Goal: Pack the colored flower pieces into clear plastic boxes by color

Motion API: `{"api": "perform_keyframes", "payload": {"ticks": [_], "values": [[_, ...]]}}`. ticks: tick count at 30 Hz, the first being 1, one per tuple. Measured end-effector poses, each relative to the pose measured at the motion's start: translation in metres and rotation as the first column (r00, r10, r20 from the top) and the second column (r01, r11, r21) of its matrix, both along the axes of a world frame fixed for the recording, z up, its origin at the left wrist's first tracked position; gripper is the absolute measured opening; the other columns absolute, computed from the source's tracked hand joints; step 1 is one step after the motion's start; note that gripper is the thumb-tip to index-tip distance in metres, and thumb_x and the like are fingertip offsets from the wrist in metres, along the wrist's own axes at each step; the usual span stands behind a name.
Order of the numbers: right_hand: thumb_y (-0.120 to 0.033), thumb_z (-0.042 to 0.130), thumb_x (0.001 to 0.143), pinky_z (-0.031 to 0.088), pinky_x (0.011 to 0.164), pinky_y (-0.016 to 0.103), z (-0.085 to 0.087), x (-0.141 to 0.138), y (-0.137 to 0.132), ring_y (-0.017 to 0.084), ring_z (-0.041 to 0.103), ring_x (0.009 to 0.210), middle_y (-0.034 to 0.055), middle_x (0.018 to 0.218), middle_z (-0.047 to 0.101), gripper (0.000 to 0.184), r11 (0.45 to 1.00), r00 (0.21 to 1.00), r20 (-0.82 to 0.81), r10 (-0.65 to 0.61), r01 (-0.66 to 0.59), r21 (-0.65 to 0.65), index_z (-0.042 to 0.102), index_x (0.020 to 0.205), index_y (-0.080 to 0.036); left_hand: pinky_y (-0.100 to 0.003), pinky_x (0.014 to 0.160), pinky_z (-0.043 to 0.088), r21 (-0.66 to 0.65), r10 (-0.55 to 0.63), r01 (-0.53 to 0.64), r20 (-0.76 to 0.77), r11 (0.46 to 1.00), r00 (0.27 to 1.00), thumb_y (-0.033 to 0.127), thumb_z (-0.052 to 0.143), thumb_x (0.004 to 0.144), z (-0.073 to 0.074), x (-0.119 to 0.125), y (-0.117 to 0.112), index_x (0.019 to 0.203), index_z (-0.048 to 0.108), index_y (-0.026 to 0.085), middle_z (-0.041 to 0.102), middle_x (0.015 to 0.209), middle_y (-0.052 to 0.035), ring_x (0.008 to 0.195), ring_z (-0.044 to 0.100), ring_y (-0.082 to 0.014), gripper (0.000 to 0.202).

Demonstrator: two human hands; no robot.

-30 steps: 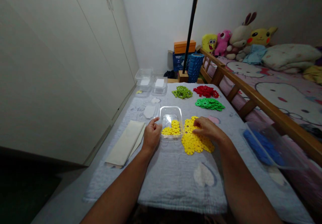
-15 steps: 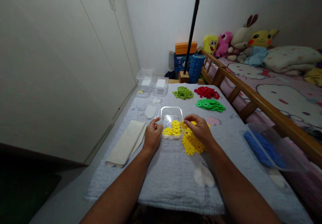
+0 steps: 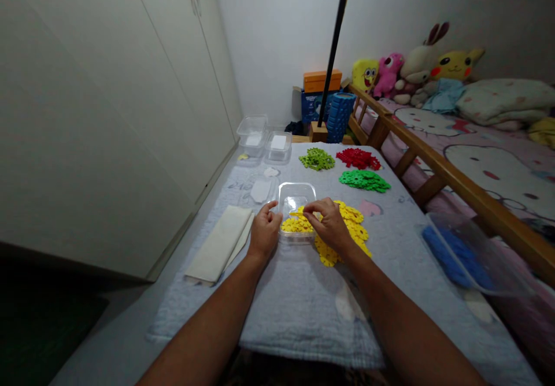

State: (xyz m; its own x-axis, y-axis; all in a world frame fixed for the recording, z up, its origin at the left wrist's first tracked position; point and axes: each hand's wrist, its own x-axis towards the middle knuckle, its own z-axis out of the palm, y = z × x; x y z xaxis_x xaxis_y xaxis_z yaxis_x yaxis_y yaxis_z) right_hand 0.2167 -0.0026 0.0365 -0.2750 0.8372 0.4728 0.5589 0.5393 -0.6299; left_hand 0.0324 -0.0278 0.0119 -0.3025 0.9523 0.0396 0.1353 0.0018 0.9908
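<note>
A clear plastic box (image 3: 297, 188) stands on the cloth-covered table with several yellow snowflake discs (image 3: 291, 225) lying in its near part. My left hand (image 3: 265, 230) is closed on the left side of the box, thumb and forefinger at its wall. Over the right part of the box, my right hand (image 3: 329, 224) pinches a yellow snowflake disc (image 3: 296, 214), seen edge-on at the fingertips. A loose pile of yellow discs (image 3: 356, 233) lies right of the box, partly hidden beneath my right hand and wrist.
Farther back lie piles of olive-green pieces (image 3: 317, 159), red pieces (image 3: 358, 158) and green discs (image 3: 365, 181). Clear containers (image 3: 278, 149) stand at the back left. A folded beige cloth (image 3: 219, 244) lies left; a clear box of blue pieces (image 3: 455, 259) sits by the bed rail (image 3: 429, 175).
My right hand has moved left from the yellow pile to over the box, carrying a yellow disc. My left hand stays at the box's left side.
</note>
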Motion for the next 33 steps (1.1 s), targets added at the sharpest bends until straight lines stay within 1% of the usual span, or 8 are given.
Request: {"api": "perform_keyframes", "payload": {"ticks": [4, 7, 9, 12, 17, 20, 29, 33], "values": [[-0.021, 0.062, 0.090, 0.039, 0.091, 0.040, -0.001, 0.012, 0.006, 0.024, 0.060, 0.098, 0.0047, 0.098, 0.076, 0.014, 0.996, 0.996, -0.010, -0.089, 0.089, 0.023, 0.074, 0.096, -0.026, -0.023, 0.055, 0.030, 0.001, -0.001, 0.001, -0.003, 1.000, 1.000, 0.037, 0.060, 0.079, -0.003, -0.001, 0.001, 0.122, 0.063, 0.009, 0.037, 0.057, 0.0102, 0.053, 0.035, -0.0104, 0.052], [-0.023, 0.058, 0.091, 0.039, 0.093, 0.041, -0.002, 0.030, 0.014, 0.025, 0.058, 0.102, 0.0053, 0.100, 0.076, 0.016, 0.979, 0.980, -0.008, -0.199, 0.200, 0.031, 0.073, 0.096, -0.025, -0.023, 0.055, 0.030, 0.005, -0.006, 0.006, -0.010, 1.000, 1.000, 0.037, 0.060, 0.079, -0.004, -0.001, 0.001, 0.123, 0.063, 0.009, 0.036, 0.057, 0.0102, 0.053, 0.036, -0.0103, 0.052], [-0.022, 0.057, 0.090, 0.037, 0.094, 0.042, -0.005, 0.042, 0.020, 0.026, 0.057, 0.105, 0.0054, 0.104, 0.076, 0.018, 0.964, 0.963, 0.045, -0.266, 0.264, 0.032, 0.073, 0.094, -0.024, -0.023, 0.054, 0.029, 0.004, -0.002, 0.003, -0.009, 1.000, 1.000, 0.037, 0.060, 0.079, -0.003, -0.001, 0.000, 0.123, 0.064, 0.009, 0.037, 0.057, 0.0101, 0.052, 0.036, -0.0101, 0.053], [-0.022, 0.058, 0.087, 0.035, 0.095, 0.043, -0.013, 0.052, 0.026, 0.028, 0.053, 0.109, 0.0058, 0.115, 0.074, 0.018, 0.942, 0.918, 0.221, -0.329, 0.335, 0.012, 0.074, 0.096, -0.024, -0.023, 0.054, 0.029, 0.005, 0.002, -0.002, -0.012, 1.000, 1.000, 0.037, 0.060, 0.079, -0.002, -0.001, 0.000, 0.123, 0.064, 0.009, 0.037, 0.057, 0.0099, 0.052, 0.036, -0.0102, 0.053], [-0.029, 0.063, 0.086, 0.033, 0.096, 0.047, -0.025, 0.052, 0.026, 0.033, 0.046, 0.120, 0.0096, 0.137, 0.063, 0.025, 0.934, 0.805, 0.516, -0.291, 0.356, -0.028, 0.075, 0.107, -0.023, -0.024, 0.055, 0.030, 0.002, -0.003, 0.003, -0.012, 1.000, 1.000, 0.038, 0.060, 0.079, -0.003, -0.001, 0.000, 0.124, 0.063, 0.008, 0.037, 0.058, 0.0099, 0.053, 0.036, -0.0105, 0.054], [-0.030, 0.063, 0.086, 0.032, 0.097, 0.048, -0.025, 0.051, 0.025, 0.034, 0.044, 0.123, 0.0100, 0.139, 0.061, 0.022, 0.938, 0.772, 0.583, -0.255, 0.343, -0.044, 0.075, 0.102, -0.022, -0.023, 0.054, 0.030, -0.003, -0.009, 0.009, -0.015, 1.000, 1.000, 0.038, 0.060, 0.079, -0.005, -0.002, 0.001, 0.125, 0.062, 0.009, 0.036, 0.058, 0.0099, 0.053, 0.036, -0.0107, 0.055], [-0.021, 0.062, 0.082, 0.034, 0.092, 0.043, -0.020, 0.051, 0.024, 0.030, 0.048, 0.112, 0.0100, 0.114, 0.066, 0.014, 0.945, 0.832, 0.500, -0.241, 0.318, -0.073, 0.074, 0.091, -0.023, -0.023, 0.053, 0.029, -0.009, -0.012, 0.012, -0.024, 1.000, 1.000, 0.039, 0.059, 0.080, -0.009, -0.003, 0.002, 0.125, 0.062, 0.011, 0.034, 0.058, 0.0099, 0.052, 0.034, -0.0104, 0.053], [-0.024, 0.063, 0.080, 0.037, 0.088, 0.039, -0.015, 0.056, 0.026, 0.027, 0.052, 0.103, 0.0078, 0.101, 0.067, 0.006, 0.953, 0.913, 0.364, -0.182, 0.255, -0.163, 0.069, 0.081, -0.022, -0.023, 0.053, 0.028, -0.002, -0.014, 0.014, -0.026, 1.000, 1.000, 0.039, 0.059, 0.080, -0.010, -0.003, 0.002, 0.125, 0.062, 0.011, 0.034, 0.058, 0.0101, 0.052, 0.034, -0.0103, 0.053]]}}
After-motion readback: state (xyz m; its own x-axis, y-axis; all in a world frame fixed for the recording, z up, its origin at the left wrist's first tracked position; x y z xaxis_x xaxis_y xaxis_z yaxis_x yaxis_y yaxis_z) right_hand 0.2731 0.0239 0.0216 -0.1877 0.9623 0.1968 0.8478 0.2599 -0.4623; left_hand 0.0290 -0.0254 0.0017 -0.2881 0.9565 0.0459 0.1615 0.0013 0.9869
